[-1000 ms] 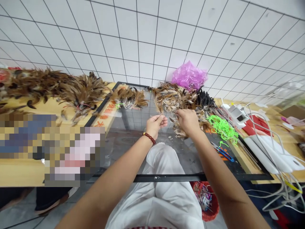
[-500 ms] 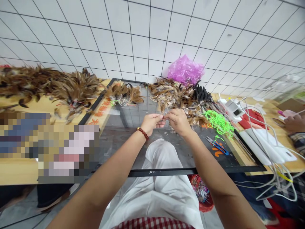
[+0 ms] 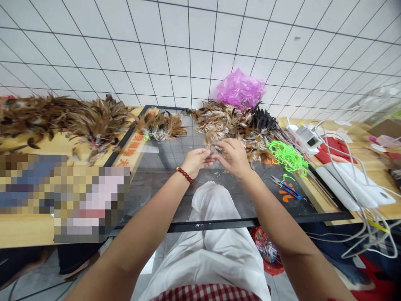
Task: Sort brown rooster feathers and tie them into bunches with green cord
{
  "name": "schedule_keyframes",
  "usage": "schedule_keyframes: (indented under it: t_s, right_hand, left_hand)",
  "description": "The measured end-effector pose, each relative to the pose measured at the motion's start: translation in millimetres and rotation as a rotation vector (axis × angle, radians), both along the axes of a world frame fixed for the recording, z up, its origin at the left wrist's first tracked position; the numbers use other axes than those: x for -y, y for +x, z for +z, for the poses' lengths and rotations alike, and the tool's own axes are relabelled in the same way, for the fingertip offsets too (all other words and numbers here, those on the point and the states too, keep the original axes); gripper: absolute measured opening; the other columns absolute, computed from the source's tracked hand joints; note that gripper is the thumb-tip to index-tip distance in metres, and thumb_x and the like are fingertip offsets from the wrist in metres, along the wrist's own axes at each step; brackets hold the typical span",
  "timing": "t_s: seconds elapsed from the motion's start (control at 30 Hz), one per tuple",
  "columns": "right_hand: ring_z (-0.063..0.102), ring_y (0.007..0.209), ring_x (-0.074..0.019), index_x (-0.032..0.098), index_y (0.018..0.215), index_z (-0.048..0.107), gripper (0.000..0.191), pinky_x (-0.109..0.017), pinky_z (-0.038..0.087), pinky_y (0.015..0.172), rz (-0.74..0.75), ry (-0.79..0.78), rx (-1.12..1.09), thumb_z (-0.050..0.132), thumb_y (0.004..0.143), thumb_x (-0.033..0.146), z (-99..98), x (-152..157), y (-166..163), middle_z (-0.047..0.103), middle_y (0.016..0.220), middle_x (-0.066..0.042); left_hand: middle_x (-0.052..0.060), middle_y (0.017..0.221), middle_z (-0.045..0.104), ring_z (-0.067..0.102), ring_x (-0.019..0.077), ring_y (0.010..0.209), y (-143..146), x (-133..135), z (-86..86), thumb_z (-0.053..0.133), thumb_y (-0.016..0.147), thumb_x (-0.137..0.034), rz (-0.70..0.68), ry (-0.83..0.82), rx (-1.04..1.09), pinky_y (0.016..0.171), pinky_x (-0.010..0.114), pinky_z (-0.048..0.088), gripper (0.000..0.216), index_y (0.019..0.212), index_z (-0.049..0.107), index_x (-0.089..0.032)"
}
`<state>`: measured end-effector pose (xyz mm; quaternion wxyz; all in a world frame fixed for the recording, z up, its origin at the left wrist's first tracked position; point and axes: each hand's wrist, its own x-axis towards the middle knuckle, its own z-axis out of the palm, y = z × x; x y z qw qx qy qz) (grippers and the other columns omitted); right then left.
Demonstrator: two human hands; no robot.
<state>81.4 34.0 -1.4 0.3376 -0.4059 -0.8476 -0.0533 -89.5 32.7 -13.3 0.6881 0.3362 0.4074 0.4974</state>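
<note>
Above the dark glass tabletop (image 3: 175,184), my left hand (image 3: 197,162) pinches a small brown feather (image 3: 208,139) between thumb and fingers; a beaded bracelet circles that wrist. My right hand (image 3: 234,159) meets it from the right, its bent thumb and forefinger at the feather's lower end, where the fine detail is too small to make out. Just behind both hands lies a heap of brown and pale feathers (image 3: 219,119), with black feathers (image 3: 265,120) at its right. A smaller feather bunch (image 3: 163,125) sits to the left.
Bright green cord (image 3: 286,156) and blue-handled thread snips (image 3: 286,187) lie at the right. Beyond are white cables and a white power adapter (image 3: 308,136). A pink plastic bag (image 3: 240,88) rests against the wall. More feathers (image 3: 97,117) line the left table. Below stands a red basket (image 3: 269,255).
My right thumb and forefinger have spread slightly apart at the feather, while the left keeps its pinch. The view has shifted a little. A co-worker's hand at the far right has gone out of sight.
</note>
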Motion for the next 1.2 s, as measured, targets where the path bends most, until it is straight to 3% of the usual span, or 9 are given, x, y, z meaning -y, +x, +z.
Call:
schedule_keyframes:
  t_s: [0.23,0.37,0.5,0.6,0.67,0.83,0.93,1.07,1.2]
  right_hand:
    - [0.051,0.115,-0.0290,0.019,0.127,0.056,0.043,-0.042,0.032,0.098,0.005,-0.004,0.027,0.061,0.087,0.033,-2.3,4,-6,0.060,0.121,-0.014]
    - [0.054,0.108,-0.0279,0.019,0.129,0.054,0.055,-0.043,0.036,0.096,-0.027,-0.134,-0.190,0.070,0.079,0.036,-5.7,-2,-9,0.059,0.120,-0.014]
    - [0.055,0.080,-0.0178,0.016,0.114,0.061,0.063,-0.032,0.046,0.074,0.091,-0.592,-0.599,0.076,0.066,0.054,-6.9,-9,-8,0.061,0.094,-0.007]
    - [0.049,0.064,-0.0109,0.016,0.083,0.064,0.046,-0.025,0.041,0.062,0.258,-0.946,-0.768,0.073,0.067,0.059,-3.5,-10,-4,0.059,0.072,0.001]
    - [0.046,0.058,-0.0087,0.016,0.068,0.060,0.043,-0.023,0.038,0.059,0.284,-1.015,-0.841,0.076,0.064,0.056,-0.4,-8,-2,0.056,0.062,0.003]
    - [0.047,0.054,-0.0083,0.017,0.060,0.057,0.041,-0.022,0.037,0.053,0.291,-1.044,-0.907,0.079,0.061,0.052,2.5,-4,-1,0.056,0.057,0.004]
    - [0.048,0.055,-0.0094,0.018,0.061,0.058,0.038,-0.023,0.039,0.055,0.276,-0.988,-0.833,0.075,0.066,0.051,1.8,-7,-1,0.056,0.058,0.003]
    - [0.058,0.071,-0.0140,0.017,0.079,0.069,0.022,-0.027,0.045,0.070,-0.053,-0.582,-0.633,0.063,0.079,0.038,4.7,-22,9,0.067,0.075,-0.002]
    - [0.064,0.091,-0.0206,0.020,0.089,0.075,0.018,-0.031,0.044,0.083,-0.344,-0.433,-0.036,0.059,0.081,0.023,12.3,-41,14,0.072,0.095,-0.008]
  left_hand:
    - [0.009,0.076,0.072,0.067,0.0128,0.066,5,3,1.7,0.075,0.075,-0.019,-0.019,-0.041,0.088,0.072,0.029,0.056,0.014,0.074,0.065,-0.010]
    - [0.008,0.078,0.072,0.066,0.0121,0.067,7,4,-0.9,0.076,0.075,-0.021,0.008,-0.020,0.093,0.073,0.030,0.055,0.015,0.076,0.066,-0.010]
    - [0.003,0.064,0.066,0.060,0.0083,0.055,8,4,-1.7,0.075,0.076,-0.022,0.059,0.001,0.071,0.059,0.021,0.051,0.014,0.074,0.066,-0.011]
    - [0.003,0.060,0.064,0.057,0.0077,0.050,8,6,0.6,0.076,0.074,-0.023,-0.072,0.010,0.039,0.049,0.018,0.046,0.017,0.069,0.066,-0.010]
    - [0.004,0.061,0.064,0.058,0.0078,0.049,8,8,2.4,0.077,0.074,-0.022,-0.167,0.010,0.034,0.048,0.018,0.046,0.017,0.068,0.066,-0.010]
    - [0.009,0.071,0.070,0.065,0.0110,0.058,5,11,3.7,0.075,0.076,-0.019,-0.343,-0.055,0.054,0.059,0.022,0.053,0.012,0.075,0.070,-0.008]
    - [0.009,0.069,0.070,0.065,0.0112,0.057,5,10,2.7,0.073,0.077,-0.017,-0.352,-0.069,0.053,0.059,0.022,0.053,0.011,0.076,0.070,-0.008]
    - [0.004,0.064,0.067,0.061,0.0081,0.053,6,5,2.2,0.072,0.078,-0.016,-0.066,-0.015,0.124,0.055,0.020,0.050,0.007,0.077,0.068,-0.010]
    - [0.002,0.064,0.066,0.061,0.0071,0.054,7,2,2.5,0.069,0.080,-0.015,0.184,-0.005,0.145,0.056,0.019,0.050,0.005,0.078,0.066,-0.010]
